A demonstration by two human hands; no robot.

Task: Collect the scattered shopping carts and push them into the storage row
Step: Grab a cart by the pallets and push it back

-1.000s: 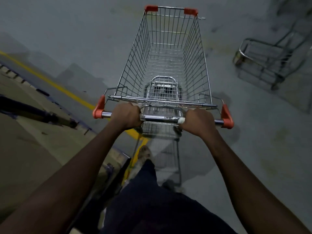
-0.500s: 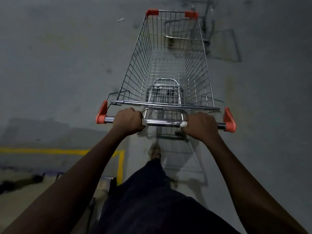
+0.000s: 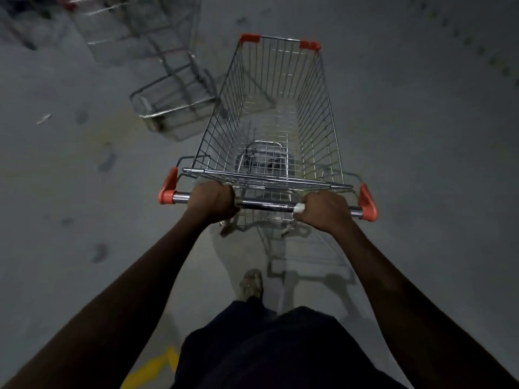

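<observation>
A wire shopping cart (image 3: 311,108) with orange corner caps stands straight in front of me, its basket empty. Its chrome handle bar (image 3: 266,205) runs between two orange end pieces. My left hand (image 3: 213,202) is closed around the bar's left part and my right hand (image 3: 323,210) around its right part. A second cart (image 3: 168,108) stands ahead on the left, blurred, its low front frame close to my cart's left side. The rest of that cart reaches up to the top left corner.
Grey concrete floor (image 3: 421,136) stretches to the right and ahead of my cart. A yellow painted line (image 3: 151,369) lies on the floor near my feet at the bottom left. A small scrap of litter (image 3: 44,118) lies at the far left.
The view and my cart have swung to the right. The other cart has shifted from the right, across the front of my cart, to the left. The yellow line has dropped behind me.
</observation>
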